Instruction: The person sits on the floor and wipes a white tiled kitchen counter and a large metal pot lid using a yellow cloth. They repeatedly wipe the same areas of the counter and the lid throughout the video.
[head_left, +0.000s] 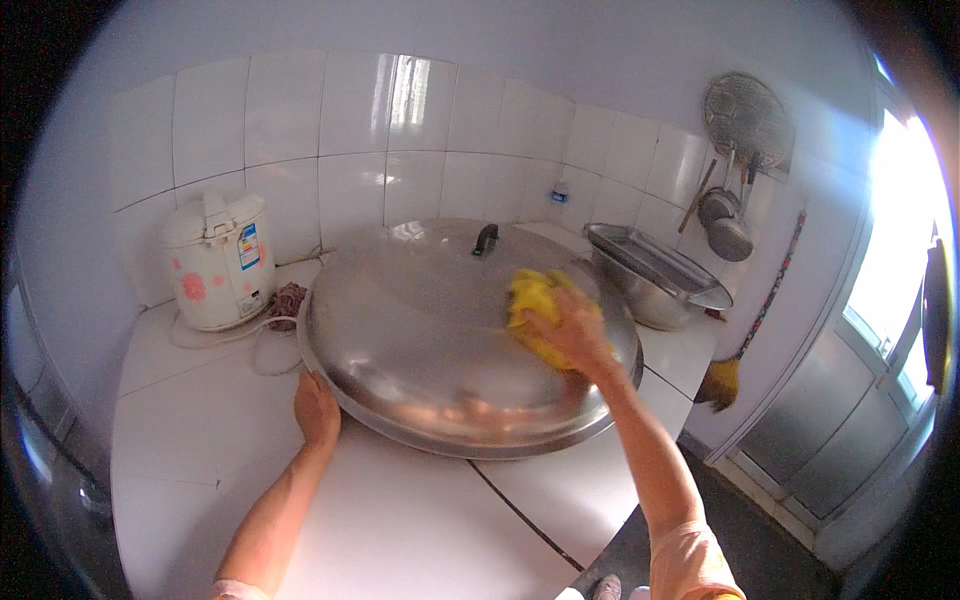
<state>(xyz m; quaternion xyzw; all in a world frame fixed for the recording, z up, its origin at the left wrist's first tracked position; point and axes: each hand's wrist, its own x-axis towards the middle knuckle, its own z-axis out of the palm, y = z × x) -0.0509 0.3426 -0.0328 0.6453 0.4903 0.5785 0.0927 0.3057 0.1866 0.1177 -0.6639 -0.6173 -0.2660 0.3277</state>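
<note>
A large domed metal lid (420, 322) with a dark handle (486, 239) on top covers the middle of the white tiled counter (405, 502). My right hand (574, 330) presses a yellow cloth (541, 307) on the right part of the dome; hand and cloth are slightly blurred. At the lid's left front rim is my left hand (318, 409), its fingers partly hidden at the edge, so its grip is hard to make out. What lies under the lid is hidden.
A white rice cooker (217, 262) with its cord stands at the left, beside a crumpled brownish cloth (286, 304). Behind the lid's right side, a metal tray (660, 262) rests on a metal basin (645, 300). Ladles (729, 238) hang on the right wall, above a broom (721, 382).
</note>
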